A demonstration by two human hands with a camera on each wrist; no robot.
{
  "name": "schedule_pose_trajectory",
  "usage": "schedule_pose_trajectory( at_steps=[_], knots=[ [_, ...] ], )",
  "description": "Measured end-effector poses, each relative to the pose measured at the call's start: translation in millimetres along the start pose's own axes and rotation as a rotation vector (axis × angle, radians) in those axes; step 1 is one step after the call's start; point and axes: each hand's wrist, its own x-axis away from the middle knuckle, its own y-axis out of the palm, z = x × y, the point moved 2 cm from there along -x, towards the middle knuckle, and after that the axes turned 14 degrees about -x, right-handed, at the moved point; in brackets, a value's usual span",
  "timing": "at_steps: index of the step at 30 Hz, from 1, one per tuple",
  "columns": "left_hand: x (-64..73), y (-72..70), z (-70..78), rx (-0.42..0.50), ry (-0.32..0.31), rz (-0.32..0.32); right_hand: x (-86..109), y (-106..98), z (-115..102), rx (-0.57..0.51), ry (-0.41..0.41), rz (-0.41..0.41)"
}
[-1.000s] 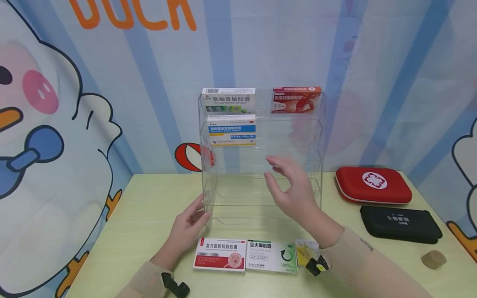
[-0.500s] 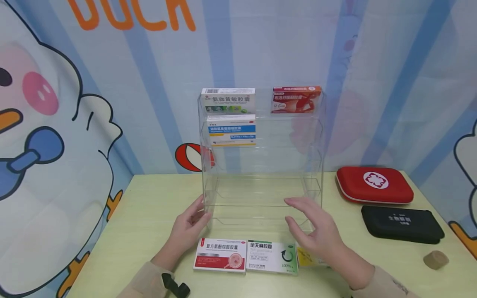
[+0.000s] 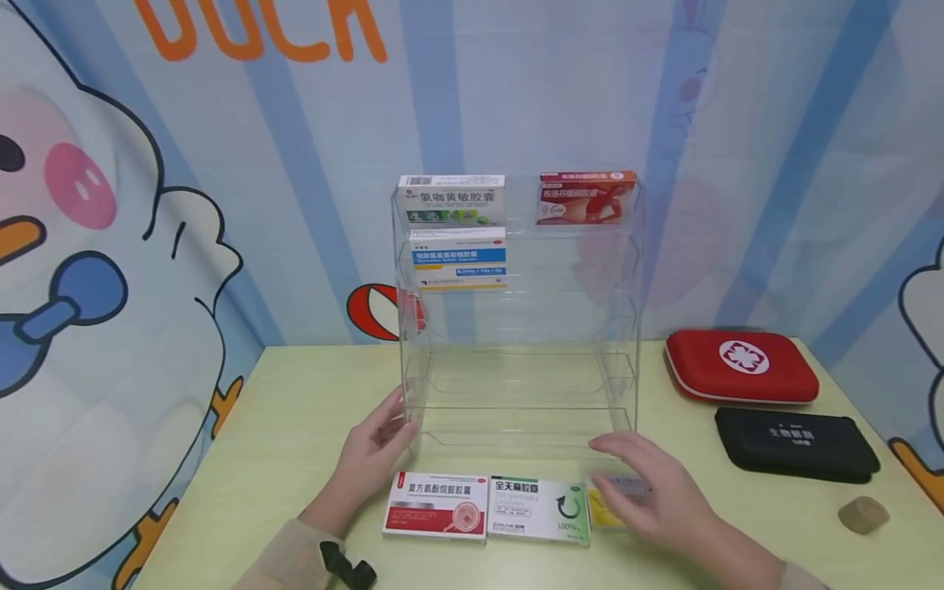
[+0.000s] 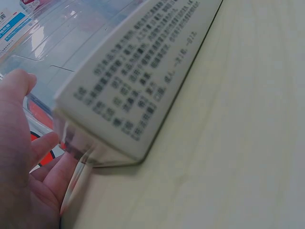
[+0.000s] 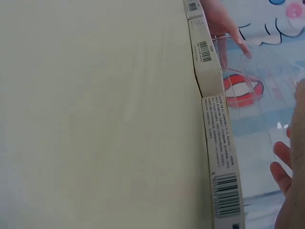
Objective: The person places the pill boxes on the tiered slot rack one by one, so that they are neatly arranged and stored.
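Note:
A clear acrylic display rack [image 3: 516, 407] stands on the table. My left hand [image 3: 372, 447] holds its lower left side, thumb in front and fingers round the edge, as the left wrist view also shows. In front lie a red-and-white medicine box [image 3: 435, 506], a white-and-green medicine box [image 3: 539, 510] and a yellow medicine box [image 3: 606, 511], side by side. Over the yellow box hovers my right hand [image 3: 667, 496], thumb and fingers apart, hiding part of it. In the right wrist view, the yellow box's barcoded side [image 5: 223, 157] shows next to the hand's fingertips [image 5: 281, 179].
Upper tiers of the rack bear a white-and-green box [image 3: 453, 201], a blue-and-white box [image 3: 459, 259] and a red box [image 3: 586, 199]. On the right lie a red case [image 3: 741, 367], a black pouch [image 3: 795, 444] and a small brown cylinder [image 3: 863, 515]. A cartoon curtain hangs behind.
My right hand has come down from in front of the rack's middle to the yellow box, moving toward me and to the right. The left hand stays on the rack.

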Motion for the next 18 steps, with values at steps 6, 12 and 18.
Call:
schedule_pose_trajectory(
  at_steps=[6,12,18],
  knots=[
    [0.2,-0.2,-1.4,0.006,-0.004,-0.001,15.0,-8,9,0.075,0.054,-0.015],
    [0.1,-0.1,-2.0,0.011,0.001,0.002,29.0,-17,17,0.147,0.2,-0.072],
    [0.0,0.1,-1.5,0.018,0.01,0.002,41.2,-25,21,0.21,0.387,-0.14]
  ],
)
